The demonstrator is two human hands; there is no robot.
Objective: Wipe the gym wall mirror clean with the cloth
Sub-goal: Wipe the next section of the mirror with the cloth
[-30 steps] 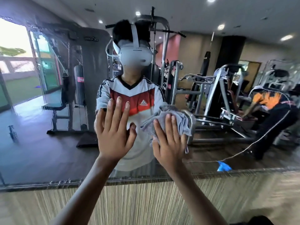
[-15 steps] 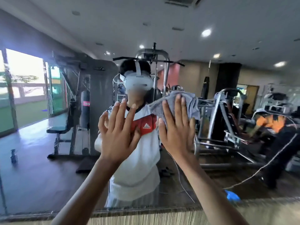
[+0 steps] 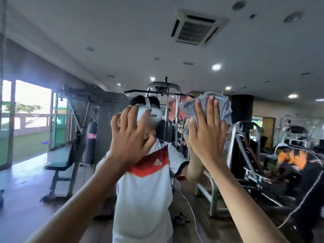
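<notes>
The wall mirror (image 3: 52, 50) fills the whole view and reflects the gym behind me. My right hand (image 3: 207, 135) is raised with straight fingers and presses a crumpled grey cloth (image 3: 222, 109) flat against the glass, high up and right of centre. My left hand (image 3: 131, 135) is lifted beside it, fingers spread and slightly bent, holding nothing; whether it touches the glass I cannot tell. My own reflection, in a white and red shirt with a headset, stands behind both hands.
The mirror shows a weight machine (image 3: 163, 92), a bench (image 3: 59, 160) at the left, more machines at the right, a white cable (image 3: 191, 207) trailing down, and a bright doorway (image 3: 29, 109) at far left.
Both hands have risen up the mirror, the right hand sliding the cloth from waist height to head height. The view has tilted upward, so the mirror's lower edge has dropped out of sight.
</notes>
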